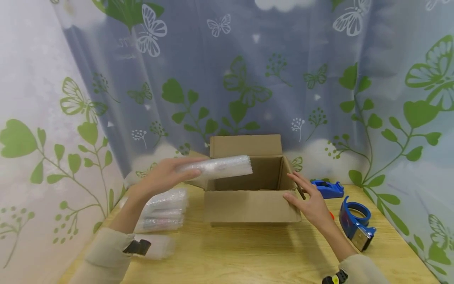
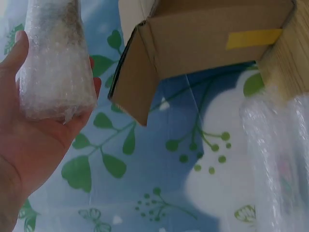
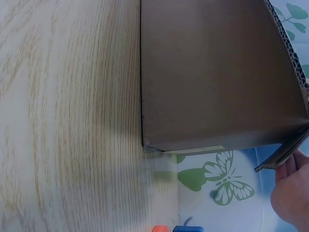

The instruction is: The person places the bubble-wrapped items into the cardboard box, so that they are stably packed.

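My left hand (image 1: 164, 175) grips a bubble-wrapped package (image 1: 225, 166) and holds it over the left part of an open cardboard box (image 1: 252, 207). In the left wrist view the thumb lies on one side of the package (image 2: 58, 72) and fingertips show on the other; what is inside the wrap is blurred. At the box's right end, my right hand (image 1: 313, 203) holds the side flap, its thumb by the front corner. The right wrist view shows fingers curled at that flap (image 3: 285, 151). The box's back flap (image 1: 245, 146) stands up, and the front flap hangs outward.
Several more bubble-wrapped packages (image 1: 163, 211) lie stacked left of the box, with another (image 1: 156, 246) nearer the front. A blue tape dispenser (image 1: 328, 189) and a blue tape gun (image 1: 356, 223) stand on the wooden table (image 1: 227, 252) at right. A patterned curtain (image 1: 227, 79) hangs behind.
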Available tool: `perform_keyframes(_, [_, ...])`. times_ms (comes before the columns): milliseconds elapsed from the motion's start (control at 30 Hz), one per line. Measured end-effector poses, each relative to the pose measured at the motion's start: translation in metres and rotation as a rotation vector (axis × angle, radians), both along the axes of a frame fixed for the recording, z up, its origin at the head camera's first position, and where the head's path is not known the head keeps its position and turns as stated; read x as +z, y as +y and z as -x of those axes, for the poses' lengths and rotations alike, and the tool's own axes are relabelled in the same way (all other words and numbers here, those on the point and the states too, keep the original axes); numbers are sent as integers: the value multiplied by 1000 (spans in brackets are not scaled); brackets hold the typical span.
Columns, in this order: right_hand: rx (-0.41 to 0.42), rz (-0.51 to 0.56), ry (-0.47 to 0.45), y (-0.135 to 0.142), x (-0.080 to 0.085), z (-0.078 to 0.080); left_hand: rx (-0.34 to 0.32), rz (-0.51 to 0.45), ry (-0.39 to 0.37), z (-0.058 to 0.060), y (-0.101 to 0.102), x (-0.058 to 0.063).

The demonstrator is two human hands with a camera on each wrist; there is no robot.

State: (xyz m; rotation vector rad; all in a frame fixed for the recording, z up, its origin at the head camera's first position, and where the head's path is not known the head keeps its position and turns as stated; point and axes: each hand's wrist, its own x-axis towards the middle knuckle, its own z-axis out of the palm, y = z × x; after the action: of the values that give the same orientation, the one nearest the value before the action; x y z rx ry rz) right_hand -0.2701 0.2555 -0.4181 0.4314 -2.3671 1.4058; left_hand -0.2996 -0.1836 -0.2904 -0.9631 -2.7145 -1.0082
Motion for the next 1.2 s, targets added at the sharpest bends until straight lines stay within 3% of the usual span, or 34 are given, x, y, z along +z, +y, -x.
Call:
perform_keyframes(133, [-3, 0, -1, 0, 0, 1, -27, -14, -6, 13, 20, 4])
perform_keyframes(433, [-8, -14, -3, 0, 0, 2, -49, -132, -129, 29, 52, 2])
perform_keyframes(633, [-9, -15, -8, 0, 1, 2, -81, -95, -108, 41, 72, -2])
perform_keyframes(767, [-9, -13, -9, 0, 1, 3, -96, -93, -122, 48, 83, -8])
perform_keyframes(933, [6, -17, -23, -1, 1, 5, -85, -127, -195, 54, 91, -20])
perform_keyframes(1200, [2, -26, -33, 2, 3, 4, -80, -41, -231, 57, 104, -39])
